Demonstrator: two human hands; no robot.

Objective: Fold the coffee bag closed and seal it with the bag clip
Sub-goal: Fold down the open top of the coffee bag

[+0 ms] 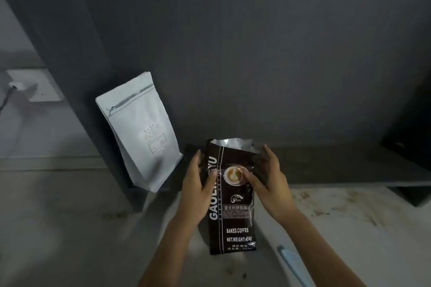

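A dark brown coffee bag point(234, 221) with white lettering stands upright on the pale counter in the centre. Its top is open and shows the silver lining point(235, 143). My left hand point(198, 184) grips the bag's left edge near the top. My right hand point(270, 182) holds the right side, with the thumb pressed on the front by the coffee-cup picture. A light blue bag clip point(293, 265) lies on the counter at the lower right, beside my right forearm and apart from both hands.
A white zip-top pouch point(140, 133) leans against the dark wall at the left, behind the coffee bag. A dark low shelf point(349, 165) runs along the back right. A wall socket with a plug point(30, 87) sits at the far left. The counter point(349, 221) is stained.
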